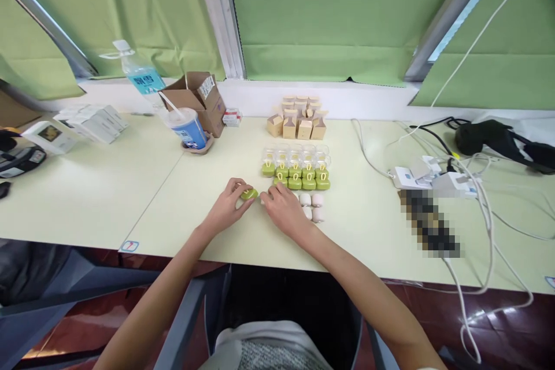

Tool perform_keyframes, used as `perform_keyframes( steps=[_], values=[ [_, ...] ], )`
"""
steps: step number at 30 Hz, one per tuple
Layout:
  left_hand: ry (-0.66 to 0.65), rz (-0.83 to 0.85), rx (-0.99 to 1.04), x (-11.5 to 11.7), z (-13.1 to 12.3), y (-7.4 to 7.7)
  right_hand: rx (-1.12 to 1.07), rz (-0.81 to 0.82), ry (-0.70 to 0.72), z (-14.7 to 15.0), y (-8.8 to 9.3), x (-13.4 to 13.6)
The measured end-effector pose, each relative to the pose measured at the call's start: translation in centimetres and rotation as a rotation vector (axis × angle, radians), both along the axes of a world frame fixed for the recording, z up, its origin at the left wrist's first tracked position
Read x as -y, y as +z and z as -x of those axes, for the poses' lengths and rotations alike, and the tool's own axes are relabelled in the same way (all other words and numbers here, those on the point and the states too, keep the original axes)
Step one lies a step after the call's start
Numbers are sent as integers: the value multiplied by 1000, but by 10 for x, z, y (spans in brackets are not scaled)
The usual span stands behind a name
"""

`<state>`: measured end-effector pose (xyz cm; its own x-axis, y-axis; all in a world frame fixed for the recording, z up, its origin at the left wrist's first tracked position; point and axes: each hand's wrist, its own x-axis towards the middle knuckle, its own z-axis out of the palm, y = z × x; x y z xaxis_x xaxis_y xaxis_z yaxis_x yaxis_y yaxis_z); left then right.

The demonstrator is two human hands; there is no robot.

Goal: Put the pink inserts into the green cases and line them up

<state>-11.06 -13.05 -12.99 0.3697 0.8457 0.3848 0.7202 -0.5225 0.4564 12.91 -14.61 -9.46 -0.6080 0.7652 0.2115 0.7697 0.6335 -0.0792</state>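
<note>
My left hand (225, 207) is closed around a small rounded green case (249, 193) with a yellow mark on top, held just over the table. Close to its right, my right hand (284, 211) has its fingertips drawn together at the edge of something small and whitish, too covered to name. Behind that hand stand two rows of similar green cases (308, 183) with yellow loops on top. Beside its wrist sit several small white and pale pink rounded cases (318, 215), some of them hidden by the hand. Clear plastic cases (295, 153) line up behind the green rows.
Several small open cardboard boxes (304, 128) stand by the wall. To the left are a blue paper cup (191, 130), a water bottle (145, 78), a brown carton (202, 101) and white boxes (93, 121). Power strips (407, 178) and cables spread over the right side.
</note>
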Motion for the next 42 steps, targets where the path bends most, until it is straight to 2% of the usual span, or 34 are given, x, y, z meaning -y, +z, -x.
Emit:
perform_keyframes(
  steps=[4,6,7,9,11,13,15,18,21,23,25,29,32,38,42],
  values=[
    [46,232,256,3,8,4,-57,-5,41,-2,0,-3],
    [50,389,541,-2,5,10,-156,13,47,-13,0,-10],
    [26,469,722,-6,1,14,-278,44,49,-20,0,-15],
    [-82,598,1063,-17,-12,22,-662,158,59,-37,2,-26],
    [-206,642,1228,-31,-30,29,-1045,304,92,-53,5,-38],
    [-322,690,1220,-46,-50,32,-1254,413,122,-64,8,-48],
    [-382,695,1174,-58,-70,29,-1326,425,128,-71,8,-55],
    [-332,516,1138,-69,-95,13,-1320,316,61,-76,0,-61],
    [-310,335,1076,-65,-108,-7,-1392,288,-23,-76,-11,-58],
    [-334,266,1051,-58,-110,-16,-1432,297,-41,-74,-15,-52],
    [-335,223,1044,-51,-108,-20,-1369,265,-35,-72,-14,-45],
    [-339,167,950,-47,-101,-20,-1155,105,9,-69,-6,-38],
    [-358,118,886,-48,-97,-20,-1109,62,26,-69,-6,-37],
    [-314,213,923,-45,-97,-16,-1136,144,-67,-65,-7,-32],
    [-333,185,926,-45,-97,-9,-1191,225,-93,-62,-6,-30]
  ],
)
